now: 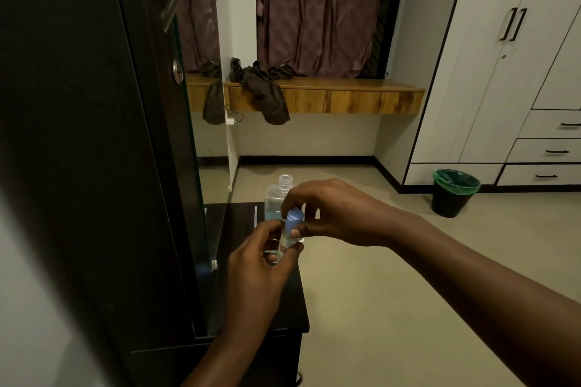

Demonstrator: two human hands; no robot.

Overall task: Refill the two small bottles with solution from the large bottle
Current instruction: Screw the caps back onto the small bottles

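The small bottle (287,237) is held upright in the left hand (261,264), fingers wrapped around it. Its blue cap (294,218), right above those fingers, is pinched by the right hand (330,210). The open large bottle (278,198) stands just behind.

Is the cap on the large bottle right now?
No. The large bottle stands behind both hands with its threaded neck bare and open.

From my feed, a wooden wall shelf (323,94) spans the far wall. Above it hang maroon curtains (320,9); dark clothing (264,88) drapes over its left end. Right of it stands a white wardrobe (503,72), with a green-lined black bin (452,193) on the beige floor (393,276).
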